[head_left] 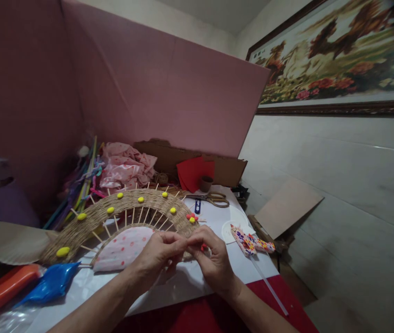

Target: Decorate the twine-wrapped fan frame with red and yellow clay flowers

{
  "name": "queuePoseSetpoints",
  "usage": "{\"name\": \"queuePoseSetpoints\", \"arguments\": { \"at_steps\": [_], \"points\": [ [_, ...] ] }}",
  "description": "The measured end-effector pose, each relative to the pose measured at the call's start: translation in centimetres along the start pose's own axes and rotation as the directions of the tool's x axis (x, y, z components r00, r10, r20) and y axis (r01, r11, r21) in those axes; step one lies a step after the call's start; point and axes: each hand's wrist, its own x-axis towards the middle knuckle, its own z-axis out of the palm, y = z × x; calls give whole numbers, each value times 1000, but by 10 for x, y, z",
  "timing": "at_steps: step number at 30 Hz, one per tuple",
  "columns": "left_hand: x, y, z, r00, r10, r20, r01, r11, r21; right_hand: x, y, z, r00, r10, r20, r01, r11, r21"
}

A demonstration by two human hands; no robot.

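My left hand (160, 254) and my right hand (214, 261) meet fingertip to fingertip above the table. Both are closed in a pinch, and anything between the fingers is too small or hidden to name. Just behind them lies a fan-shaped woven straw piece (104, 202) with thin wooden sticks. Yellow clay dots (141, 200) sit along its band. Near its right end is a flower (192, 218) with red petals and a yellow centre. Polka-dot fabric (123, 247) fills the inner half-circle. My hands cover part of the right end, where some red shows.
Orange (7, 289) and blue clay packs (53, 283) lie at left. Scissors (217, 199), a blue cutter (197, 206), red paper (193, 172) and a small brown cup (205, 183) are behind. At right lies a patterned ornament (248, 240) beside a clear stick (269, 286).
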Motion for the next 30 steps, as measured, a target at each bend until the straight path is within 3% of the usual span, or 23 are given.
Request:
{"name": "queuePoseSetpoints", "arguments": {
  "at_steps": [5, 11, 15, 18, 25, 30],
  "points": [
    [1, 1, -1, 1000, -11, 1, 11, 994, -110, 0, -1, -2, 998, 36, -50, -37, 999, -23],
    [1, -2, 1, 998, -57, 42, 65, 974, -219, -3, -3, 2, 999, -41, -15, 39, 997, -68],
    [1, 2, 1, 999, -48, -18, 41, 963, -265, -4, -1, 1, 996, -65, -66, 59, 994, -89],
    [2, 2, 0, 997, -28, -67, 11, 970, -243, -4, 0, 0, 993, -77, -92, 67, 991, -112],
    [3, -2, -1, 998, -23, -51, 16, 990, -141, -7, 0, 2, 994, -104, -43, 99, 989, -114],
    [4, -3, -4, 990, -10, -141, -6, 993, -114, -8, 2, 2, 991, -123, -50, 116, 986, -123]
  ]
}}
